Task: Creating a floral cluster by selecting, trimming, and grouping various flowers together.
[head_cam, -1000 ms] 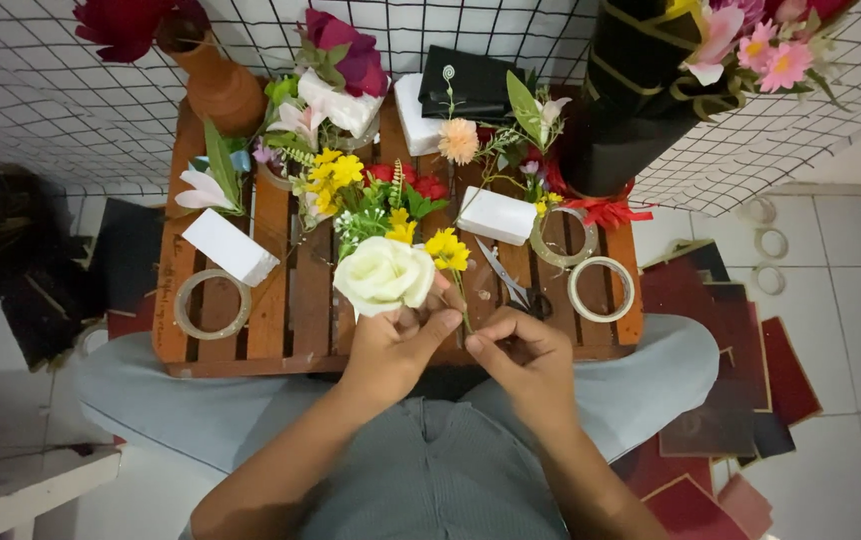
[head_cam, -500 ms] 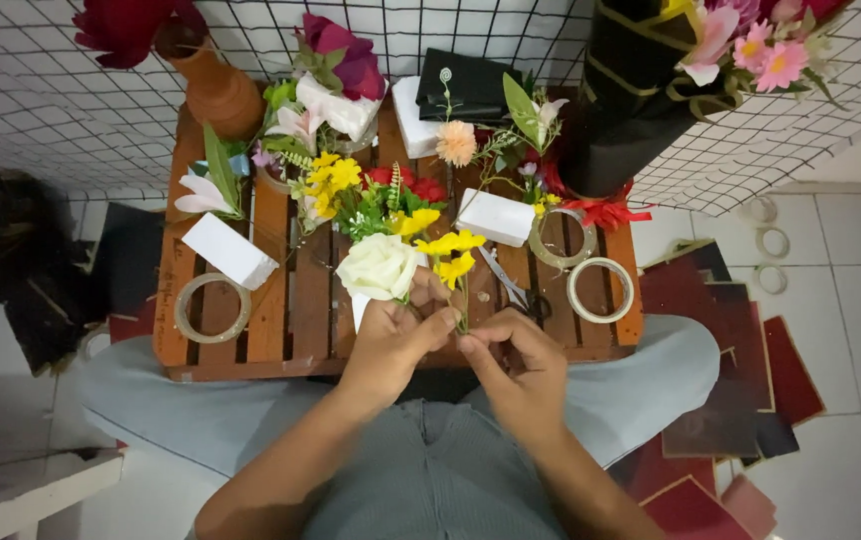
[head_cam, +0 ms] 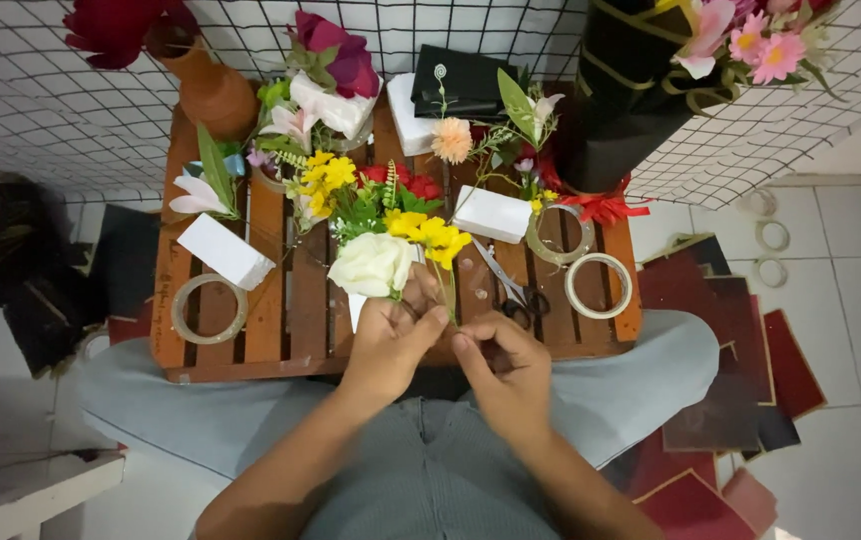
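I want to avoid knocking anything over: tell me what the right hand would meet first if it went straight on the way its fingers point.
The right hand points up-left toward the left hand. It would likely meet the yellow flower stem first, then the left hand's fingers; depth is unclear.

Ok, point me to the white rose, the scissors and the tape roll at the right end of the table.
white rose (head_cam: 373, 264), head view, middle of the bloom.
scissors (head_cam: 524, 298), head view, near the black handles.
tape roll (head_cam: 574, 290), head view, left side of the ring.
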